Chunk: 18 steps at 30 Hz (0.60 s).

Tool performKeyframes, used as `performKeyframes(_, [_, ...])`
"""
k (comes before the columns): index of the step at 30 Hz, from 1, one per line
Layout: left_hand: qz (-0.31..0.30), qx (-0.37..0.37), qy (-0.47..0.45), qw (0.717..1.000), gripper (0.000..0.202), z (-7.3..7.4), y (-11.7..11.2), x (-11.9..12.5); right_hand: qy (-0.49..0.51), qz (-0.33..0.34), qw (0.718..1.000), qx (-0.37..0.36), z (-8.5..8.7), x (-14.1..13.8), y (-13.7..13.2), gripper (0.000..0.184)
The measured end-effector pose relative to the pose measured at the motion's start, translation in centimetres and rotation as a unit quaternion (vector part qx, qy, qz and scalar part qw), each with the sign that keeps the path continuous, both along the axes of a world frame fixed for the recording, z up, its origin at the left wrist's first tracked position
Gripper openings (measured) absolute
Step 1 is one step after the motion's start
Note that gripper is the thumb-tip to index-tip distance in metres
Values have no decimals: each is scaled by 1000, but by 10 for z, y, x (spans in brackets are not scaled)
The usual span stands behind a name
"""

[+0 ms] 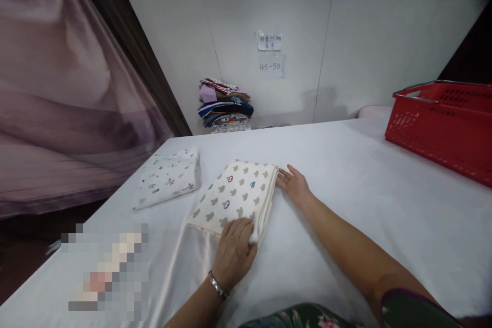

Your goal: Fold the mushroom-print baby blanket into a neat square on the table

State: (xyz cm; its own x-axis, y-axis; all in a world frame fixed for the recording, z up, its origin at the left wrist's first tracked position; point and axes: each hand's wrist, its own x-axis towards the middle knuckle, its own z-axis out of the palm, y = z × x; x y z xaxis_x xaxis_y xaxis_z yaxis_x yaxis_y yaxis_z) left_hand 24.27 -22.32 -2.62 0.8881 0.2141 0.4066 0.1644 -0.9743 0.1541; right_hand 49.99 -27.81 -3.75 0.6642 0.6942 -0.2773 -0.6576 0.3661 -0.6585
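Note:
A folded cream cloth (pixel 236 193) printed with grey, red and blue shapes lies on the white table (pixel 346 200). My left hand (pixel 233 252) rests palm down on its near right corner, fingers together and flat, a bracelet on the wrist. My right hand (pixel 294 184) lies flat and open on the table, fingertips touching the cloth's far right edge. A second folded white cloth (pixel 169 177) with small prints lies to the left of the first, apart from both hands.
A red plastic basket (pixel 442 125) stands at the table's right edge. A stack of folded coloured fabrics (pixel 225 106) sits by the white wall behind the table. A mauve curtain (pixel 65 92) hangs at the left. Paper notes (pixel 269 41) are stuck on the wall.

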Motion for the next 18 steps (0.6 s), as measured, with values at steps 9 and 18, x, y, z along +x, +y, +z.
performKeyframes(9, [2,-9,10,1000,46,3,0,1,-248,-5,948,-198,-10,17,9,46])
performKeyframes(18, [-60,7,27,998,46,8,2,-14,-531,95,768,-345,-7,29,26,37])
